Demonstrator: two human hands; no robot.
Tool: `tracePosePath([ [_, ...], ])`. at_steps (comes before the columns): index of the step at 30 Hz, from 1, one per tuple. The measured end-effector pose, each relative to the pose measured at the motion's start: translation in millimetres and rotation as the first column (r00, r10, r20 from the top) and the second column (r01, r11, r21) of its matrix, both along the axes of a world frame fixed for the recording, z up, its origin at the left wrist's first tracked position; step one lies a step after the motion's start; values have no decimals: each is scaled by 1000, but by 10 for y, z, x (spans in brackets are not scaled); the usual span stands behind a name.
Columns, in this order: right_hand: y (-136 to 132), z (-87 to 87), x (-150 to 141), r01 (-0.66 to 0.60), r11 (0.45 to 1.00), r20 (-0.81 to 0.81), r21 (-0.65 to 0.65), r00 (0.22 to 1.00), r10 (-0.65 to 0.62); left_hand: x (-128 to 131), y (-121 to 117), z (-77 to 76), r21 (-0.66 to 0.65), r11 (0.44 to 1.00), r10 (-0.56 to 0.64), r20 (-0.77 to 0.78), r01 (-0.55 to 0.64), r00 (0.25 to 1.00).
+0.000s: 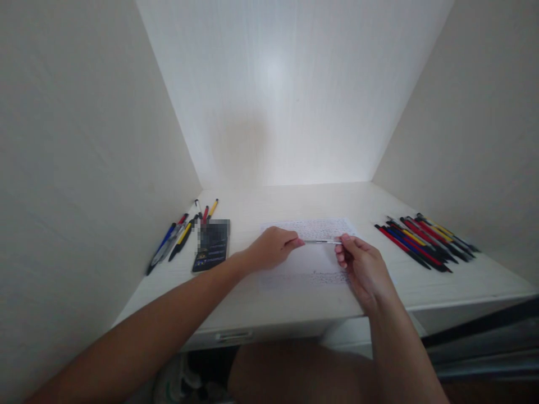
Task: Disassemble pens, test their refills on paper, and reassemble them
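Note:
A slim, pale pen (320,242) is held level between my two hands above a sheet of paper. My left hand (275,247) pinches its left end, fingertips closed together. At the right end, the thumb and fingers of my right hand (364,264) are closed on it. Whether the pen is whole or in parts is too small to tell. Below lies the white paper (295,264), covered with lines of small handwriting at its top and bottom, partly hidden by both hands.
Left of the paper lies a dark phone (214,249) with its screen lit. Several loose pens (172,241) lie beyond it by the left wall. On the right, a row of red, blue, yellow and black pens (425,241) lies side by side. Walls enclose the white desk (311,196).

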State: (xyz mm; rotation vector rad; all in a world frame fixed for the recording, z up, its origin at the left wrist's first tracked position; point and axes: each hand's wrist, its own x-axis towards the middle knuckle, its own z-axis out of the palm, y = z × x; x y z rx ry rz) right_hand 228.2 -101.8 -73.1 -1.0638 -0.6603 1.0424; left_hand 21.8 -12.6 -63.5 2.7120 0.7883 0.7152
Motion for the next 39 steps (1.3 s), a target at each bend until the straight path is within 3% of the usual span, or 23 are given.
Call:
tracePosePath([
  [5, -56, 85, -6, -37, 998, 39, 42, 999, 36, 10, 39, -47, -129, 992, 0, 104, 14, 995],
  [9, -72, 113, -19, -12, 1000, 57, 24, 998, 10, -9, 60, -49, -83, 996, -11, 177, 26, 984],
  [14, -56, 28, 31, -27, 1000, 219, 9, 975, 25, -49, 98, -18, -1, 1000, 5, 206, -5, 979],
  [19, -73, -12, 54, -118, 993, 254, 29, 961, 107, -51, 96, -17, -111, 994, 16, 224, 10, 974],
  [23, -59, 32, -29, -154, 987, 196, -43, 968, 159, -47, 97, -23, -86, 996, 6, 278, 19, 960],
  [27, 8, 20, -81, -104, 992, 317, -71, 941, 122, -57, 111, -29, -128, 991, 3, 353, 45, 936],
  [31, 54, -25, -62, -77, 997, 377, 5, 924, 69, -67, 117, -30, -232, 973, 74, 287, -6, 955],
  [34, 75, -30, -63, -70, 997, 366, 38, 929, 51, -65, 106, -21, -327, 945, 109, 259, -19, 960],
  [39, 144, -24, -113, 10, 996, 318, 89, 947, -38, -44, 98, 4, -425, 905, 138, 356, 29, 924],
])
